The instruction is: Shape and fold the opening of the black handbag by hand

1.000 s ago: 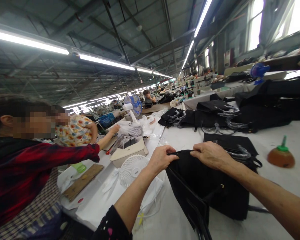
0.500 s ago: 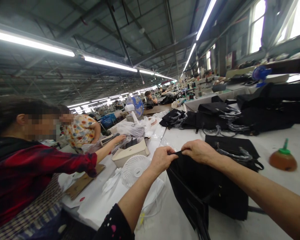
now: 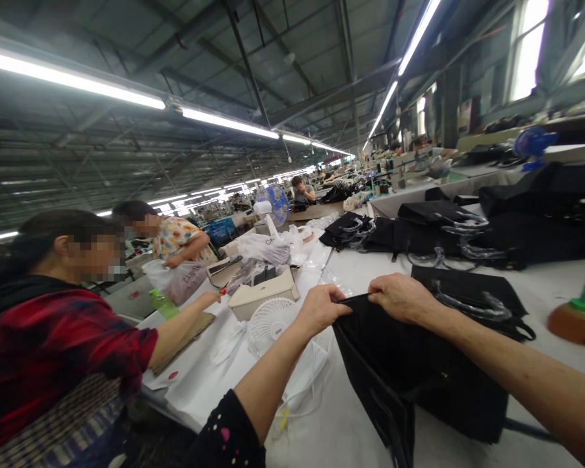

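Note:
A black bag (image 3: pixel 448 370) hangs open over the white table (image 3: pixel 341 416), its top edge stretched between my hands. My left hand (image 3: pixel 323 307) pinches the rim at its left corner. A short way to the right, my right hand (image 3: pixel 400 298) grips the same rim between thumb and fingers. The bag's inside is dark, and its lower left part runs out of the bottom of the view. Just behind my right hand lies another black bag (image 3: pixel 472 286) with plastic-wrapped handles.
A white fan (image 3: pixel 272 325) stands left of my hands, beside a cream bag (image 3: pixel 266 292). An orange bottle with a green nozzle (image 3: pixel 578 320) is at the right. More black bags (image 3: pixel 433 231) lie behind. A person in red plaid (image 3: pixel 78 344) reaches in from the left.
My hands have moved slightly apart along the rim. The person in plaid has drawn an arm back to the left, and a green bottle now shows there. The view has shifted left.

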{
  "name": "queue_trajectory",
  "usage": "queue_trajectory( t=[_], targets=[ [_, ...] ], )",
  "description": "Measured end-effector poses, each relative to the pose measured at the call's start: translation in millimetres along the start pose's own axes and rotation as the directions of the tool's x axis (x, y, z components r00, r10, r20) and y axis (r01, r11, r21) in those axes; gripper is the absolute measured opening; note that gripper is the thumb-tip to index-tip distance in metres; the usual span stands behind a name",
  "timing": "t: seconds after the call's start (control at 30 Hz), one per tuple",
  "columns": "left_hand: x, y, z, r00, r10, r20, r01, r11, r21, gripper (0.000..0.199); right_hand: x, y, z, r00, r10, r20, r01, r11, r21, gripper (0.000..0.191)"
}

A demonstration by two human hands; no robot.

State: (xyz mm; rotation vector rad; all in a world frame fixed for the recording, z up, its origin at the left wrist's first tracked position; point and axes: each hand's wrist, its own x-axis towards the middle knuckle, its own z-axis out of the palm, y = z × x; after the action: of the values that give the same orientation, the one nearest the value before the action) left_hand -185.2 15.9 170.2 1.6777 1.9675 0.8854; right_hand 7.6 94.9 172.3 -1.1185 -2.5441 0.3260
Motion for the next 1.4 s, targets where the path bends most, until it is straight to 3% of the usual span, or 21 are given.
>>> queue_trajectory(
  t=[0.27,0.37,0.47,0.63,0.77,1.07,1.23,1.4],
  targets=[
    [-6,1,1.3,0.998,0.000,-0.069,0.001,1.000,0.021,0.009,-5,-4,0,1.000,-0.019,-0.021,0.019,1.000,-0.002,0.021],
    [-10,1,-5.0,1.000,0.006,0.001,-0.006,0.999,-0.048,0.013,-7,-5,0,0.999,-0.024,-0.021,0.024,1.000,-0.001,0.021],
    [-17,-1,-11.6,0.998,0.015,0.055,-0.008,0.991,-0.132,0.029,-8,-6,0,0.999,-0.029,-0.019,0.029,1.000,0.008,0.021],
    [-21,-1,-11.0,0.997,-0.045,-0.061,0.047,0.998,0.043,0.011,-9,-8,1,0.999,-0.035,-0.016,0.035,0.999,0.008,0.020],
    [-18,0,-6.2,0.989,-0.017,-0.144,0.034,0.992,0.120,0.006,-10,-10,1,0.999,-0.036,-0.024,0.036,0.999,-0.009,0.020],
    [-14,6,-2.1,0.995,0.101,-0.007,-0.100,0.988,0.116,0.011,-12,-17,0,0.981,-0.193,0.023,0.194,0.979,-0.055,0.027],
    [-19,9,0.0,0.985,0.166,-0.053,-0.148,0.957,0.248,0.016,-10,-27,6,0.970,-0.240,0.030,0.242,0.961,-0.131,0.029],
    [-33,23,1.3,0.979,0.185,-0.089,-0.162,0.962,0.221,0.012,-19,-27,-2,0.956,-0.290,0.053,0.293,0.951,-0.097,0.021]
  ],
)
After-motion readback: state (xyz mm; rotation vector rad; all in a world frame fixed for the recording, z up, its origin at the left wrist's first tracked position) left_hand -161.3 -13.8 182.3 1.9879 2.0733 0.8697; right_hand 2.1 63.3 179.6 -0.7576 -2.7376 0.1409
